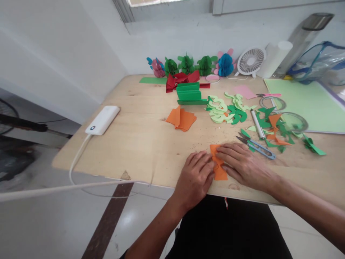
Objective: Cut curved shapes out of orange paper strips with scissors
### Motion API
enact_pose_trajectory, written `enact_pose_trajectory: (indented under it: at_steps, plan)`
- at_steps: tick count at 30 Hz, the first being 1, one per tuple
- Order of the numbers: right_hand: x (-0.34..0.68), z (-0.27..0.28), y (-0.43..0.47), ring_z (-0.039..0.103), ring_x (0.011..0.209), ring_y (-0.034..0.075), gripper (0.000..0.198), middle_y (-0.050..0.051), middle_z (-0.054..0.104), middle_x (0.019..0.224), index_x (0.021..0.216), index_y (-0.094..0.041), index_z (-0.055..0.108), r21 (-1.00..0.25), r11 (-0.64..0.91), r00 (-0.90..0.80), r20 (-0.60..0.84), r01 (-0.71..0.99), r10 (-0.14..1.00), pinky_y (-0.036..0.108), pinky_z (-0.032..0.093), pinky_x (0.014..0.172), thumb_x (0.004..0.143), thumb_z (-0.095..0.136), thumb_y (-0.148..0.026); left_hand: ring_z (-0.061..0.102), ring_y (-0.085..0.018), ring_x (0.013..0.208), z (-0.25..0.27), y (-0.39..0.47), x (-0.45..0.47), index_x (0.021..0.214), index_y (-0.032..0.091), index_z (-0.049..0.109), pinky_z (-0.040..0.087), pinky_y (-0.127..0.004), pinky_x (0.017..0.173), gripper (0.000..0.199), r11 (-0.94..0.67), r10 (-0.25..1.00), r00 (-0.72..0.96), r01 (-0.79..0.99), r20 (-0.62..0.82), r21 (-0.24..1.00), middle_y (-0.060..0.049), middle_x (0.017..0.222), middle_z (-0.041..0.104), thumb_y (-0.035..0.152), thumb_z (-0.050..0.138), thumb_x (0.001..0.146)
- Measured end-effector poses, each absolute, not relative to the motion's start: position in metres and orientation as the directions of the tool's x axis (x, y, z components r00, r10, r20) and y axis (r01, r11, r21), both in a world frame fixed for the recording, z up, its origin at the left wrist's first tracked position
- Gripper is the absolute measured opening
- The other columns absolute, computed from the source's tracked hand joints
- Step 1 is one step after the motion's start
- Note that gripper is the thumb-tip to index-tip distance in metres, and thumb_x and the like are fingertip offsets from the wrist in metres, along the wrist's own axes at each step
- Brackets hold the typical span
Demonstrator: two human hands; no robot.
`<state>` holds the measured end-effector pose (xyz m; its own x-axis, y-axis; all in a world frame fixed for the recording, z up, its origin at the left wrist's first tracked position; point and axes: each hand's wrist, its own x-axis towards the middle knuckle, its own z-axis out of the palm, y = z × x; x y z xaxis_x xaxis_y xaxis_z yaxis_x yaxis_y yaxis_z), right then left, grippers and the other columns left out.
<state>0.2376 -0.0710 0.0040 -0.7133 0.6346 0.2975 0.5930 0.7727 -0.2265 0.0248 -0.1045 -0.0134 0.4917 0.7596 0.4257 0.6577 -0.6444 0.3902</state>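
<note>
A narrow piece of orange paper (221,174) with a drawn curved line lies flat at the table's front edge, between my two hands. My right hand (244,163) rests on it from the right, its fingers stretched out flat across the paper. From the left, my left hand (195,176) lies palm down, fingertips touching the paper's left edge. Its fingers are slightly bent and apart. Just beyond my right hand are blue thread snips (260,148) and a white pen (258,124). A small stack of orange paper pieces (183,119) sits farther back.
Green folded paper (188,94), red paper (183,78) and pale green cutouts (217,108) lie mid-table. Scraps and tape rolls (293,122) are at right. Paper figures (187,64) and a small fan (251,61) line the wall. A white power bank (104,120) with cable sits left.
</note>
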Motion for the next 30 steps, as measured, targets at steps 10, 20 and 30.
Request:
enact_pose_trajectory:
  at_steps: [10,20,30]
  plan:
    - [0.2365,0.0047,-0.0712,0.055,0.117,0.030,0.029,0.014,0.066,0.119,0.116,-0.014,0.064,-0.208,0.773,-0.717,0.291,0.599,0.634,0.050,0.045,0.095,0.092,0.051,-0.021,0.054,-0.028,0.120,-0.0117,-0.1054,0.0242,0.102,0.014,0.065,0.043,-0.050,0.103,0.020,-0.651,0.755,0.503,0.649,0.420,0.394,-0.011,0.121,0.066,0.019,0.052,0.087]
    - [0.2380,0.0056,-0.0701,0.055,0.117,0.030,0.031,0.013,0.064,0.125,0.119,-0.014,0.063,-0.186,0.777,-0.729,0.270,0.602,0.629,0.050,0.044,0.094,0.092,0.050,-0.022,0.055,-0.027,0.119,-0.0113,-0.1089,0.0251,0.104,0.017,0.065,0.043,-0.050,0.102,0.021,-0.642,0.765,0.492,0.638,0.416,0.426,-0.010,0.119,0.067,0.018,0.052,0.087]
    - [0.2366,0.0086,-0.0690,0.057,0.115,0.030,0.029,0.014,0.065,0.123,0.116,-0.013,0.065,-0.168,0.781,-0.735,0.266,0.601,0.623,0.048,0.044,0.093,0.094,0.048,-0.022,0.055,-0.026,0.118,-0.0087,-0.1036,0.0218,0.102,0.015,0.065,0.044,-0.047,0.101,0.020,-0.663,0.748,0.532,0.620,0.397,0.419,-0.011,0.122,0.065,0.018,0.052,0.087]
